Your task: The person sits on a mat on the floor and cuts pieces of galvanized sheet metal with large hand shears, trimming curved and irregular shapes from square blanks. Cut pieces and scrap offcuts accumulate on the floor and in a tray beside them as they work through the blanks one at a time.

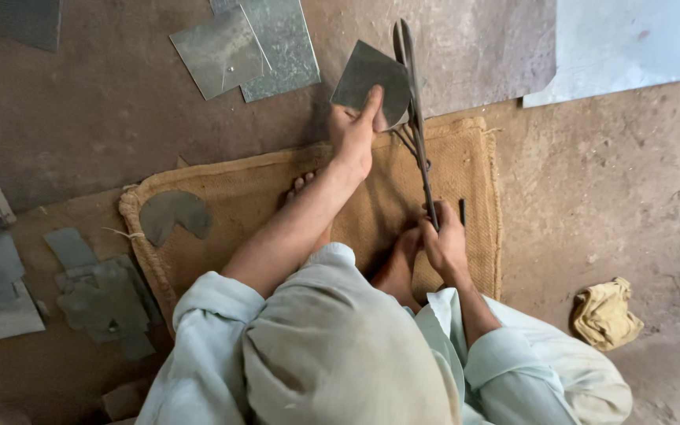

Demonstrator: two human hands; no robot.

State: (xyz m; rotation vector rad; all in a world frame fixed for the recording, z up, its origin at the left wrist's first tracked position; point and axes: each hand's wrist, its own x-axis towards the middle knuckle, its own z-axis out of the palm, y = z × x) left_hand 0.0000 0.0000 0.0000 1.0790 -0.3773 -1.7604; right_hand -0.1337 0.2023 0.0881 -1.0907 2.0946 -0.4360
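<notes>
Your left hand point(353, 130) is clamped on a small grey metal sheet piece point(371, 79), thumb pressed flat on its top face and the fingers tucked beneath it, and you hold it just past the far edge of the burlap mat point(277, 189). Your right hand point(444, 240) is closed around the handle ends of the long metal shears point(417, 126) above the mat's right half. The shears run from that hand out past the mat's far edge, and their blades sit against the right edge of the sheet piece; how far the blades are closed is hard to tell. Your bare foot point(399, 264) rests on the mat just beside your right hand.

On the mat's left part lies a dark rounded metal offcut point(173, 214). Off the mat's left edge, flat grey scraps point(100, 295) are heaped on the floor. Beyond the mat's far-left corner, two overlapping galvanised sheets point(249, 47) lie on the ground. A large pale sheet point(623, 43) lies beyond the far-right corner. A crumpled yellow cloth point(605, 313) sits on the floor well to the mat's right.
</notes>
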